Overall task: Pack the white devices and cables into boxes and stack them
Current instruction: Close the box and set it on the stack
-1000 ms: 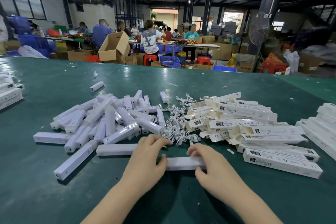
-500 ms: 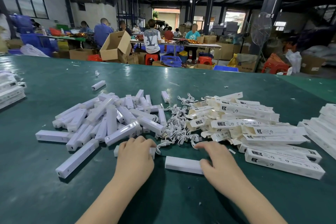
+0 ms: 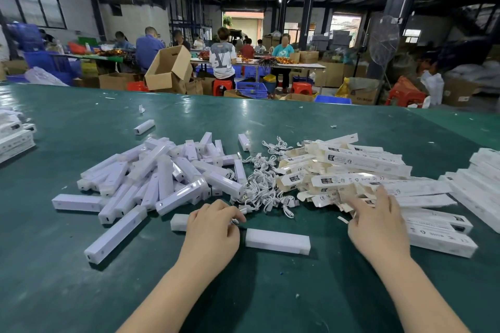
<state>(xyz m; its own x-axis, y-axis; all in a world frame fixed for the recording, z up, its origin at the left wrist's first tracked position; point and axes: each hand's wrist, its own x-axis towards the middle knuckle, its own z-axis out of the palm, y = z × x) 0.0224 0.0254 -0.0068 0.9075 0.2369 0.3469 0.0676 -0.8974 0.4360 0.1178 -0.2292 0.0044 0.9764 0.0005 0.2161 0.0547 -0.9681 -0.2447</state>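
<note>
Where cables (image 3: 266, 192) tangle — devices (image 3: 162, 178) adjoin.

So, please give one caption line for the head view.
Left hand at cables, right hand reaching into flat boxes.

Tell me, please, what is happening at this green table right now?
A person is packing at a green table. Their left hand curls over a white device lying near the tangle of white cables, apparently picking up a cable end. Their right hand, fingers spread, reaches into the heap of flat unfolded white cardboard boxes. One white bar-shaped device lies loose between the hands, with a pile of white devices to the left. Nothing is boxed yet.
</note>
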